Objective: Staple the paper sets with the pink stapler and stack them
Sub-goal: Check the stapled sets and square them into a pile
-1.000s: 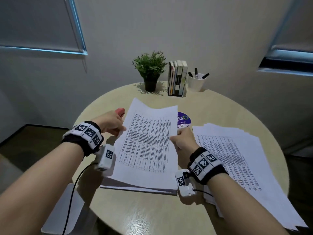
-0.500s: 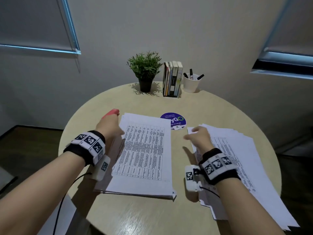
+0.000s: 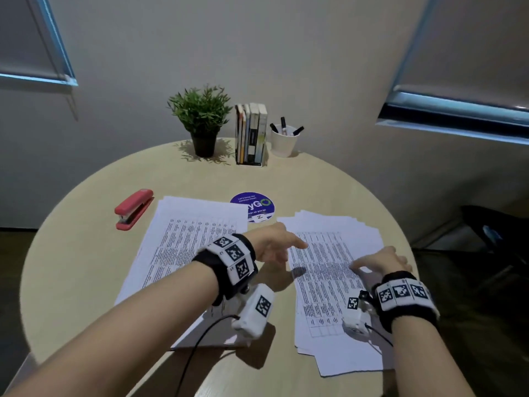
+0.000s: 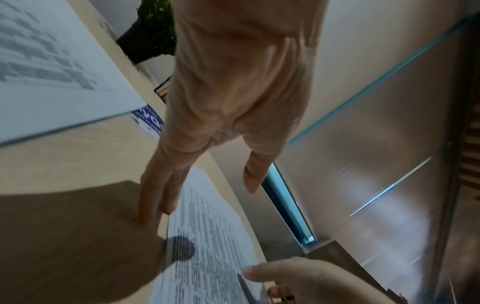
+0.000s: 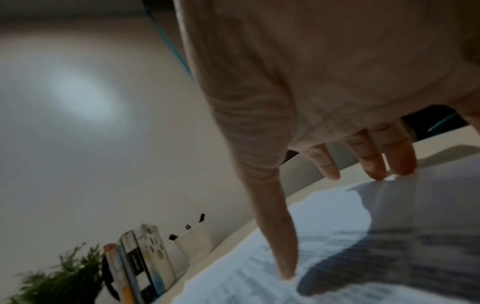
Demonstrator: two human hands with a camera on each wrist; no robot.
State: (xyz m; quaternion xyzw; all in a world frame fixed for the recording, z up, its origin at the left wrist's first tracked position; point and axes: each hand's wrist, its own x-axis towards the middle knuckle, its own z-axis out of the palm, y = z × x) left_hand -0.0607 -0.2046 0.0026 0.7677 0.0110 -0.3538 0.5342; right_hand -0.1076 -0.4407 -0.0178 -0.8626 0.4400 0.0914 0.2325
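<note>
The pink stapler (image 3: 134,209) lies by itself at the table's left, with no hand on it. Beside it rests a neat stack of printed paper sets (image 3: 189,247). A looser, fanned pile of printed sheets (image 3: 329,282) lies on the right. My left hand (image 3: 274,247) reaches across to that pile's left edge with straight fingers (image 4: 155,197), holding nothing. My right hand (image 3: 380,262) hovers over the pile's right side, fingers spread, the fingertips (image 5: 400,166) touching the top sheet (image 5: 337,257).
At the back of the round table (image 3: 86,282) stand a potted plant (image 3: 201,121), a row of books (image 3: 251,134) and a white cup of pens (image 3: 284,140). A blue round sticker (image 3: 253,206) lies between the two paper piles. Cables hang from the wrist cameras.
The left hand let go of the stapler and crossed right to the loose pile. The right hand moved onto the right side of that pile. The paper set lies flat on the left stack.
</note>
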